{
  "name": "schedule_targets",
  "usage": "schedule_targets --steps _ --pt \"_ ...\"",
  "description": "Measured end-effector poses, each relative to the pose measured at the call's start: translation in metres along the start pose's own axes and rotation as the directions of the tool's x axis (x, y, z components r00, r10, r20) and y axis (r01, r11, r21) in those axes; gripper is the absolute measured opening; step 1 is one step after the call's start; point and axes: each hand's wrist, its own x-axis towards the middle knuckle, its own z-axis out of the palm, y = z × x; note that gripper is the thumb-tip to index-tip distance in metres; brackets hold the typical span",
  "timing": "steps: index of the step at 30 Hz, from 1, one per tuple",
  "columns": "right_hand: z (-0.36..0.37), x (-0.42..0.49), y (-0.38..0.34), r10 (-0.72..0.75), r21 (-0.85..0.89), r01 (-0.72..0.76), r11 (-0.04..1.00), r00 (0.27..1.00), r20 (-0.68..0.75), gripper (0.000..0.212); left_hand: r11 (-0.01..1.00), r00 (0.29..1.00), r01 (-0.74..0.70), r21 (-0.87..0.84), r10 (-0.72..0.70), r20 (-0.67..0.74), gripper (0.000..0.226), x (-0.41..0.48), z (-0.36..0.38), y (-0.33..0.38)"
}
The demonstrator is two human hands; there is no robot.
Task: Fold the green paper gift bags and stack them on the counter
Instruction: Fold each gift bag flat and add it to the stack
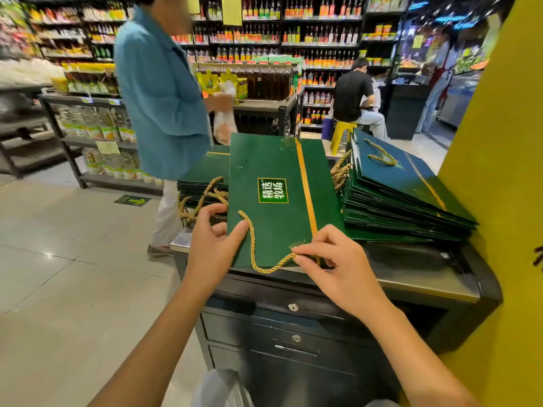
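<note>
Right hand [332, 265], lower centre: fingertips [298, 257] pinch the gold cord [252, 248] where it meets the near edge of the green bag [279, 177]; the remaining fingers are bent, resting on the bag's near corner. Left hand [211, 239]: thumb flat on the bag's face, fingers [213, 207] curled round its left edge, so it grips the bag.

Bag lies flat at centre frame, label up, orange stripe along its right side, on the dark counter [411, 277]. The cord loops over the counter's near edge.

Left stack [202, 183] of flat green bags just beside it; taller right stack [405, 195], leaning, centre right. Locked drawers [293, 327] below the counter.

Room: shop with pale tiled floor [58, 245], bottle shelves [317, 30] along the top, yellow wall [499, 171] at right. A person in a blue shirt [161, 98] stands beyond the counter; another sits on a yellow stool [342, 130].
</note>
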Motion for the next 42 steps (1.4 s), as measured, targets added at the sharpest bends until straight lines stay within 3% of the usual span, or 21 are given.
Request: schedule_targets --steps 9,17,19,23,28,33,42 --pt "0.011 0.023 -0.005 -0.05 -0.086 0.042 0.995 0.994 -0.096 0.013 0.995 0.997 0.07 -0.067 -0.067 0.044 0.037 -0.043 -0.019 -0.01" --pt "0.032 0.056 -0.011 -0.005 0.011 0.006 1.0 0.993 -0.117 0.02 0.993 0.986 0.108 -0.038 -0.102 0.128 0.041 -0.063 -0.024 -0.028" --pt "0.036 0.057 -0.01 0.015 0.036 -0.011 0.999 0.992 -0.123 0.024 0.994 0.987 0.092 0.056 -0.099 0.125 0.045 -0.061 -0.027 -0.032" --pt "0.041 0.053 -0.004 0.021 0.043 -0.015 0.999 0.988 -0.151 0.027 0.933 0.998 -0.047 0.357 0.031 0.052 0.044 -0.048 -0.037 -0.035" --pt "0.041 0.052 -0.003 0.019 0.061 -0.011 0.998 0.991 -0.136 0.028 0.848 0.962 -0.254 0.466 0.274 0.026 0.032 -0.022 -0.043 -0.02" --pt "0.042 0.053 -0.002 0.024 0.057 -0.016 0.998 0.988 -0.149 0.021 0.717 0.901 -0.416 0.559 0.408 0.146 0.026 0.018 -0.035 -0.01" --pt "0.041 0.06 -0.003 0.071 0.086 -0.06 0.994 0.989 -0.131 0.02 0.903 0.947 -0.321 0.286 0.297 0.124 0.025 0.033 -0.024 -0.017"
